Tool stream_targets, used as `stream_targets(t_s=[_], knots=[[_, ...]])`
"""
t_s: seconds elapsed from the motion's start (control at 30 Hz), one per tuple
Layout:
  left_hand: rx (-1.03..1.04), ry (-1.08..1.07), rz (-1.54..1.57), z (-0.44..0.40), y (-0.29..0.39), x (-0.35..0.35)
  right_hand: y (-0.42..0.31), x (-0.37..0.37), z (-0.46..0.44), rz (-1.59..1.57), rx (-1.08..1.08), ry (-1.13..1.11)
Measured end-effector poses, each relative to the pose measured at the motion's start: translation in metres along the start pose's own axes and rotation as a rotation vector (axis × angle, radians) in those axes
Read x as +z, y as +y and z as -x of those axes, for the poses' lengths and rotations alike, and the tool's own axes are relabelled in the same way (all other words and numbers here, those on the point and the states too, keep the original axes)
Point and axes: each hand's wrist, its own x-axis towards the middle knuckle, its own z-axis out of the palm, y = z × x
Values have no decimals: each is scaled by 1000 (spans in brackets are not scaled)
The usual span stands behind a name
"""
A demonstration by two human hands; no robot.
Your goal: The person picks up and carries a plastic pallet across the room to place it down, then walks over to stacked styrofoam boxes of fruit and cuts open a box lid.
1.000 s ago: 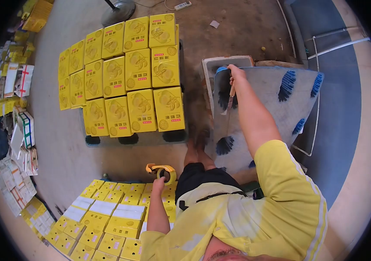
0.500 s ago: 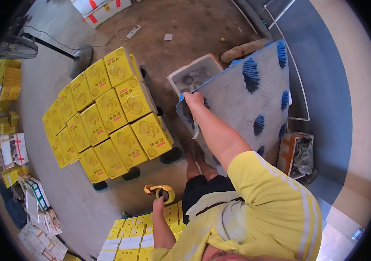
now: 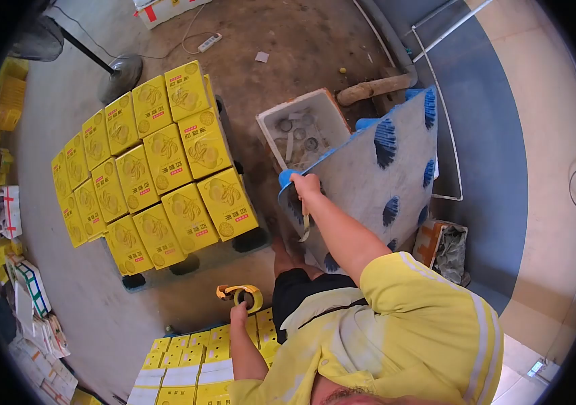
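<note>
Clamping the right hand [image 3: 307, 187] firmly onto the corner of a grey-and-blue pallet [image 3: 362, 189], tilted up on the right, just beside a white box [image 3: 332, 111]. Also got a thin blade-like thing [image 3: 306, 226] hanging under that hand, can't tell exactly what. Meanwhile gripping an orange tape dispenser [image 3: 255, 295] in the left hand [image 3: 238, 313], over by the yellow cartons [image 3: 192, 355], near left.

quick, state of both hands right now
Left hand: closed, holding an orange tape dispenser.
Right hand: closed on the tilted pallet; a thin item sticks out below, unclear what.
</note>
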Motion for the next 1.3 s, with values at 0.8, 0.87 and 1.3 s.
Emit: stream_targets(t_s=[0.8,0.87,1.3], knots=[[578,-894,806,-67,330,66,39,-60,116,49,-48,-76],[641,-820,718,-61,332,77,41,-72,126,-5,-41,-93],[382,-1212,612,81,362,177,41,-289,205,-254,-324,24]])
